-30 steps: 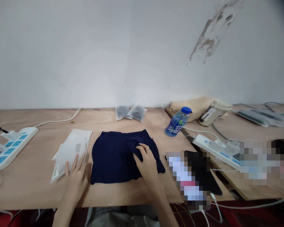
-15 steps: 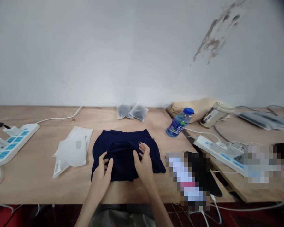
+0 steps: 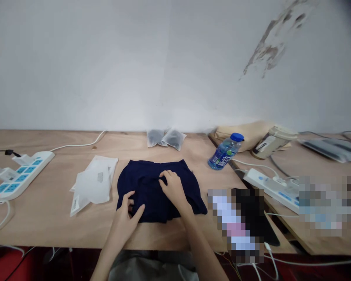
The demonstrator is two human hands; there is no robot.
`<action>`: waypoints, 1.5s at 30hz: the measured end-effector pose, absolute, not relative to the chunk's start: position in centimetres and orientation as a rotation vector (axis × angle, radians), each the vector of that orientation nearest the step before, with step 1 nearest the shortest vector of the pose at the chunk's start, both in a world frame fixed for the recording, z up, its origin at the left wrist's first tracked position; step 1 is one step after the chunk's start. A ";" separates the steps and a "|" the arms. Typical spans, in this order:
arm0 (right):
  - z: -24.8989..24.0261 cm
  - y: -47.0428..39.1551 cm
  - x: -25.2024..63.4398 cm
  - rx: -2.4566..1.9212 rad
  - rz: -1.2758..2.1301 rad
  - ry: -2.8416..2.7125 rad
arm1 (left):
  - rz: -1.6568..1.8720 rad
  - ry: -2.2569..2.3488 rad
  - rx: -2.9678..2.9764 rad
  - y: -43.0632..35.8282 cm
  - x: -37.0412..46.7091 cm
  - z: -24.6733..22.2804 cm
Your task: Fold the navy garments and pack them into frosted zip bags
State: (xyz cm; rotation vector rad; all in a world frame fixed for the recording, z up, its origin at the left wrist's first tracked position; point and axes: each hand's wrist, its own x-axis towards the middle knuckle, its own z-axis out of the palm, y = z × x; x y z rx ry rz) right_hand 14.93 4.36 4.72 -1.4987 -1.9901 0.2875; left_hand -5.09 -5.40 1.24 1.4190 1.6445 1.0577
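A navy blue garment (image 3: 190, 191), perhaps a pair of shorts, lies spread on the wooden table in front of me, its near edge layered and creased. My left hand (image 3: 130, 212) rests at its left front part, thumb and fingers apart. Over the garment's middle, my right hand (image 3: 172, 189) has its fingers bent and its thumb drawn close to the index finger, seemingly pinching a bit of the fabric; the fingertips are partly hidden.
White plastic bags (image 3: 93, 183) lie to the left, beside a power strip (image 3: 23, 175). Two small frosted packets (image 3: 174, 138) are by the wall. To the right are a blue-capped bottle (image 3: 225, 152), a coffee cup (image 3: 272, 142), another power strip (image 3: 269, 189) and a blurred-out phone (image 3: 234, 224).
My right hand has moved slightly up and left over the garment, its fingers closing from a spread pose. The raised fold at the middle now lies flatter. My left hand stays at the left front.
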 end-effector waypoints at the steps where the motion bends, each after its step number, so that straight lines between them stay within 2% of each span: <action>1: 4.8 4.5 15.1 -1.477 0.297 -1.936 | 1.059 1.628 1.397 -5.6 -5.2 1.3; 7: 5.9 4.2 18.1 -1.443 0.487 -1.318 | 1.095 1.330 1.235 -6.4 -6.3 1.9; 11: 7.7 3.2 20.2 -1.379 0.666 -1.035 | 1.146 1.324 1.158 -5.3 -7.2 4.0; 17: 12.7 -0.3 19.8 -1.281 0.728 -0.959 | 1.334 1.337 1.110 -2.2 -8.4 10.2; 22: 16.4 -2.2 20.5 -1.173 1.093 -0.904 | 1.398 1.089 0.902 0.6 -10.3 15.5; 27: 15.0 0.8 22.4 -1.194 1.311 -0.888 | 1.289 1.096 0.952 5.4 -10.0 15.3; 30: 11.2 4.0 22.9 -1.391 1.130 -0.889 | 1.177 1.313 1.054 8.5 -8.6 12.5; 31: 9.8 4.9 23.0 -1.476 0.975 -0.867 | 1.179 1.366 1.067 9.1 -8.2 11.5; 34: 6.3 5.5 23.2 -1.543 0.810 -0.841 | 1.246 1.500 1.105 8.7 -7.5 8.9; 37: 4.6 3.6 23.3 -1.604 0.643 -0.996 | 1.239 1.529 1.280 4.5 -6.9 7.2; 40: 4.2 0.5 23.3 -1.585 0.389 -1.514 | 1.075 1.493 1.911 -2.0 -5.7 5.9; 45: 3.7 -3.2 23.8 -1.586 0.215 -2.010 | 0.726 1.627 2.274 -10.4 -4.2 3.7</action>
